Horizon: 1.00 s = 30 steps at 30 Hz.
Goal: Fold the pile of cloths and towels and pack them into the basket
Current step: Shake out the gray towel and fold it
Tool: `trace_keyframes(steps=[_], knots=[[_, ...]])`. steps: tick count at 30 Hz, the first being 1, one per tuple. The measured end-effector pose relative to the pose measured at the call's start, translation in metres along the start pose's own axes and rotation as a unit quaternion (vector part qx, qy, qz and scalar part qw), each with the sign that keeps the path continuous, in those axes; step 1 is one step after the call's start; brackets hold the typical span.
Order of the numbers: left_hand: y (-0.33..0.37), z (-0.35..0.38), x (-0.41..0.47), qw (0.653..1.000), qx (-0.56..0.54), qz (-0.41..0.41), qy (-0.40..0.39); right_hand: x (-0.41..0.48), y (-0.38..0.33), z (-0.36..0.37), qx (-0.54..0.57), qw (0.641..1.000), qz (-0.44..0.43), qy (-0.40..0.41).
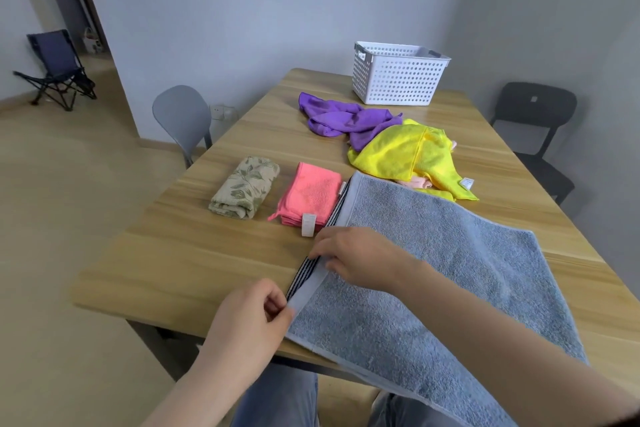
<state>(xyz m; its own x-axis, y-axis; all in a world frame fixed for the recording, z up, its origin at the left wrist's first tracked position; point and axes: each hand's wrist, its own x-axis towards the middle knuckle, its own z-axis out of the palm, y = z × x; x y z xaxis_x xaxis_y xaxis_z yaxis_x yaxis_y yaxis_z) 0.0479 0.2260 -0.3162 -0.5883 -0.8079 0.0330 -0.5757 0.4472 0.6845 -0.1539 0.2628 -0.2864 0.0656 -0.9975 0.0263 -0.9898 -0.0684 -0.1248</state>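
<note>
1. The blue towel [433, 253] lies spread on the table [207, 253], with its near end hanging off.
2. The left hand [249, 319] pinches the towel's near corner.
3. The right hand [356, 260] grips the stripy edge with bent fingers.
4. The white basket [398, 80] stands at the table's far end.

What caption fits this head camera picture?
Folding time: left hand and right hand pinch the blue towel on the table.
</note>
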Motion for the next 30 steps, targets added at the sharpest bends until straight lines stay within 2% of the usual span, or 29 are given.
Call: trace_keyframes(steps=[6, 8, 12, 20, 30], knots=[[-0.008, 0.004, 0.005, 1.000, -0.016, 0.014, -0.008, 0.009, 0.011, -0.009, -0.048, 0.998, 0.002, -0.033], [-0.009, 0.005, 0.007, 1.000, -0.017, 0.017, -0.009, 0.010, 0.015, -0.014, -0.024, 0.999, 0.003, -0.024], [-0.012, 0.007, 0.007, 0.999, -0.021, 0.031, -0.004, 0.022, 0.021, -0.025, 0.076, 0.996, 0.006, 0.045], [-0.016, 0.009, 0.007, 0.999, -0.021, 0.038, 0.003, 0.031, 0.023, 0.010, 0.067, 0.998, 0.000, 0.020], [-0.012, 0.003, 0.012, 0.998, 0.025, 0.029, -0.040, 0.039, 0.032, -0.013, -0.053, 0.997, -0.003, -0.053]])
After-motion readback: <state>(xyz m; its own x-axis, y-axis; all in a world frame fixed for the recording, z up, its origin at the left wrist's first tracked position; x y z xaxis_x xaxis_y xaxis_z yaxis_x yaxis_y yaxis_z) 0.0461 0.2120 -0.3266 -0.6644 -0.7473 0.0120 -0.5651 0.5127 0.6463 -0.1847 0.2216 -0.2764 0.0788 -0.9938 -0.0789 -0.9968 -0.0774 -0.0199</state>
